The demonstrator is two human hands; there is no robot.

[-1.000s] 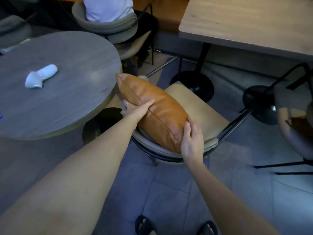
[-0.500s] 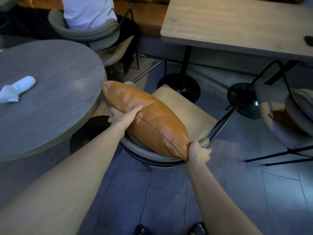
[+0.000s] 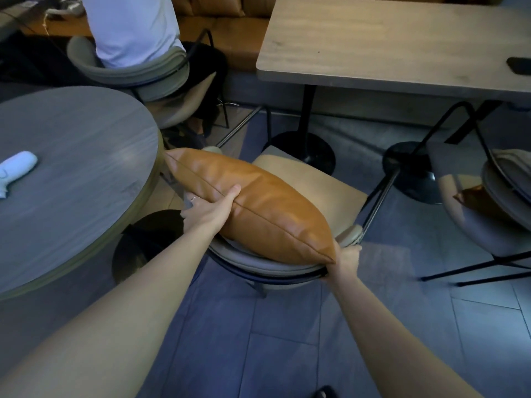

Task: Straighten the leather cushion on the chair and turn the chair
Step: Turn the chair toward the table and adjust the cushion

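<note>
A tan leather cushion (image 3: 258,208) stands on edge against the curved grey backrest of the chair (image 3: 310,182), which has a beige seat and black metal legs. My left hand (image 3: 211,209) grips the cushion's upper seam near its left half, thumb on the front face. My right hand (image 3: 346,259) is closed around the right end of the backrest rim, just under the cushion's lower right corner; I cannot tell whether it also pinches that corner.
A round grey table (image 3: 71,179) with a white controller (image 3: 15,170) stands close on the left. A rectangular wooden table (image 3: 402,44) is behind the chair, with black pedestal bases on the floor. Another chair (image 3: 488,202) stands right. A seated person (image 3: 129,30) occupies a chair at the back left.
My right hand slid from the cushion's face down to its lower right corner and the backrest rim. The left hand kept its grip on the upper seam.
</note>
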